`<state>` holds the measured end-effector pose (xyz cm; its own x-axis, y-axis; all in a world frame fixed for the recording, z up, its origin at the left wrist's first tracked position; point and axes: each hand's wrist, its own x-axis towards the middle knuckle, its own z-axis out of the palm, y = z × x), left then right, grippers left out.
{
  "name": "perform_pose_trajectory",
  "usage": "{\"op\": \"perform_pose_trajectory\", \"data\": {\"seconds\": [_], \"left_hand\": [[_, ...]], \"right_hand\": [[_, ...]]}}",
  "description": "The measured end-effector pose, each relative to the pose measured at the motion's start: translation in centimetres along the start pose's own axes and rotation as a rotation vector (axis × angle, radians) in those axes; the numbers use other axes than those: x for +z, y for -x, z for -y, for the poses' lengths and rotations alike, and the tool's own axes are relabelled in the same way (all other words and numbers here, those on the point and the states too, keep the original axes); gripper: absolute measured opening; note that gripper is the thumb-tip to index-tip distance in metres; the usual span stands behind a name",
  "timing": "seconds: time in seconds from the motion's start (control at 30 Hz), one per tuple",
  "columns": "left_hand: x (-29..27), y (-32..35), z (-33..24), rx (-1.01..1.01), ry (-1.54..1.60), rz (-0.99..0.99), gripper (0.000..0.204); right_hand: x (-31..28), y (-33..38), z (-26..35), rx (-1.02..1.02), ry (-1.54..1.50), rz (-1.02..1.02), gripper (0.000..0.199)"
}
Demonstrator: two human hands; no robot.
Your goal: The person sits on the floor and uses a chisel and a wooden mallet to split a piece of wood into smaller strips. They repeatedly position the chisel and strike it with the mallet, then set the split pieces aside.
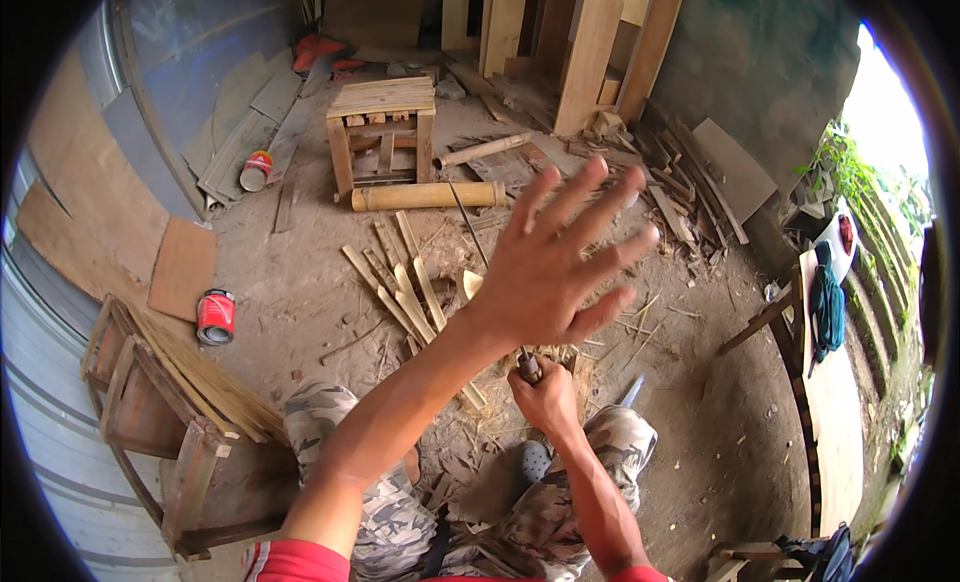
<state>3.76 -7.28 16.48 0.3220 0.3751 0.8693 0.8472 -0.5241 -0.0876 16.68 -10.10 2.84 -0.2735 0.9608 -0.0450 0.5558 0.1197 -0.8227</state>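
Note:
My left hand (565, 257) is raised in front of me, its fingers spread and holding nothing. Below it, my right hand (545, 394) is closed round the dark handle of a long-bladed knife (468, 222). The narrow blade points up and away, and its middle is hidden behind my left hand. A pale cut piece of bamboo (471, 282) shows beside the left wrist, partly covered. Several split bamboo strips (408, 287) lie fanned out on the ground to the left of the hands.
A small wooden stool (382, 102) stands ahead, with a bamboo pole (428, 196) lying before it. A red can (216, 317) and a wooden frame (195, 462) are at left. Scrap wood (690, 177) lies far right; a blue-grey blade-like piece (632, 390) is near my right knee.

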Motion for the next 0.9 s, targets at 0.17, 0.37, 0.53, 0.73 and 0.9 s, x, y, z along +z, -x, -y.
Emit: {"op": "perform_pose_trajectory", "data": {"seconds": [0.17, 0.37, 0.53, 0.73, 0.9], "left_hand": [[5.4, 4.1, 2.9, 0.084, -0.213, 0.430, 0.064], [1.2, -1.9, 1.5, 0.032, -0.173, 0.244, 0.064], [5.2, 1.8, 6.8, 0.020, -0.244, 0.688, 0.066], [4.7, 1.3, 5.6, 0.037, -0.132, 0.363, 0.068], [7.0, 1.0, 8.1, 0.017, -0.196, 0.568, 0.068]], "right_hand": [[0.1, -0.6, 0.5, 0.018, 0.010, 0.045, 0.025], [-1.3, -1.0, 0.1, 0.066, 0.030, -0.003, 0.026], [-0.1, -1.5, 0.2, 0.053, 0.033, 0.024, 0.027], [-0.2, -2.5, -0.5, 0.036, 0.060, -0.037, 0.027], [-0.1, -5.1, -0.3, -0.008, 0.018, -0.072, 0.027]]}}
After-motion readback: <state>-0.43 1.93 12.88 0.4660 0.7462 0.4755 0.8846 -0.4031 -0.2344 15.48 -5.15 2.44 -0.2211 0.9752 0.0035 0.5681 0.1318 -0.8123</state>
